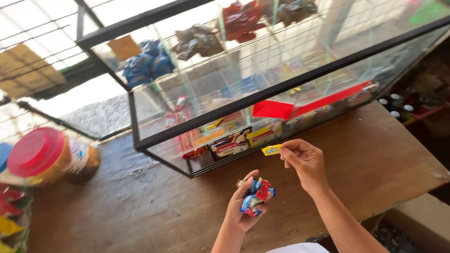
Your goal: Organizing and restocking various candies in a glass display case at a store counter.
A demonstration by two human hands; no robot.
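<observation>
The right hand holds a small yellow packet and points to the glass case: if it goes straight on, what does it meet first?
Probably the front glass of the display case, just beyond the yellow packet in the right hand; depth is uncertain.

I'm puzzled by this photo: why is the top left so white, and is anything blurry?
Head view: daylight washes out the top left behind the wire mesh; the glass case shows glare and reflections; the red-lidded jar at the left edge is soft and stretched; the right hand with its yellow sweet and the left hand holding wrapped sweets look sharp.
</observation>
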